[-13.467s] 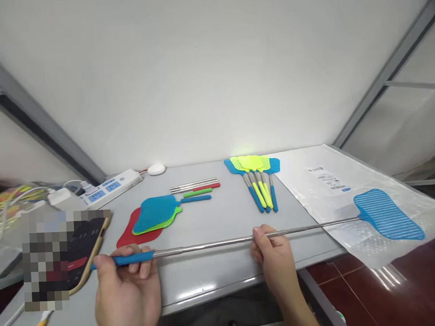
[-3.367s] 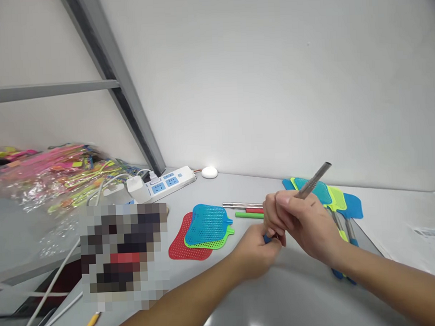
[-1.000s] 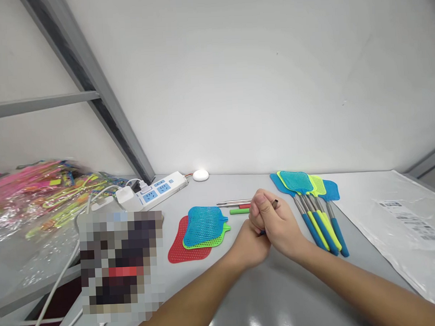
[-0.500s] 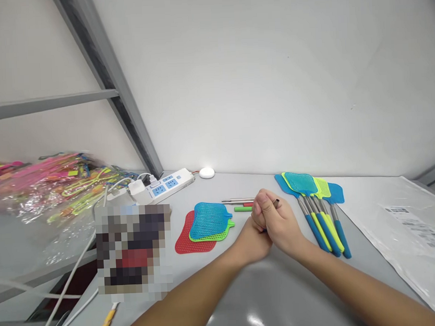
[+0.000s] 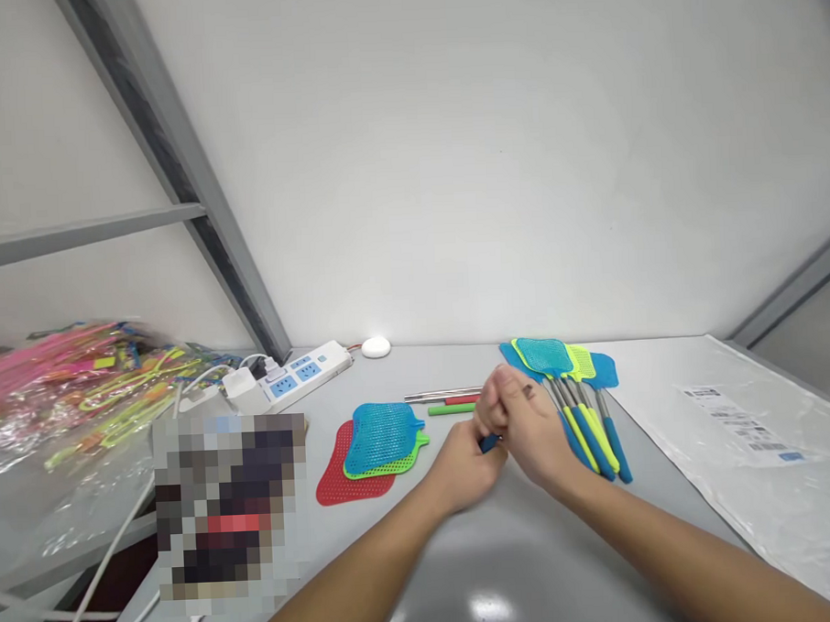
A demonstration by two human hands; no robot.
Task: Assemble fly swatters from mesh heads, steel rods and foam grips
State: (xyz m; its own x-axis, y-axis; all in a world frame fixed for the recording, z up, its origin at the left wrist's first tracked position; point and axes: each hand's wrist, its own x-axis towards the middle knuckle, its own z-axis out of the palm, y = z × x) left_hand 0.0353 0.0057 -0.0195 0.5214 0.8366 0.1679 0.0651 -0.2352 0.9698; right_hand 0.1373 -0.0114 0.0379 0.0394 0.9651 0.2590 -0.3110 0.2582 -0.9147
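Observation:
My left hand point(image 5: 463, 469) is closed round a blue handle point(image 5: 489, 442); only a short piece of its grip shows. Pressed against it, my right hand point(image 5: 534, 430) is wrapped round the dark metal rod end that pokes out by the thumb. Most of the handle is hidden by my fingers. To the left lie loose fly swatter heads: a blue one point(image 5: 385, 431) over a green one point(image 5: 402, 466), both overlapping a red one point(image 5: 340, 475). Behind my hands are metal rods point(image 5: 432, 395), a green handle point(image 5: 450, 408) and a red handle point(image 5: 464, 400).
Several fly swatters point(image 5: 589, 432) with blue and yellow grips lie together at the right. Beyond them is a white plastic sheet point(image 5: 756, 406) with a label. A power strip point(image 5: 308, 373), a white puck point(image 5: 376, 347), cables and bagged colourful items point(image 5: 94, 380) are at the left.
The camera view has shifted slightly, so the table things sit further left. My hands stay clasped together, and more of the blue grip shows between them now.

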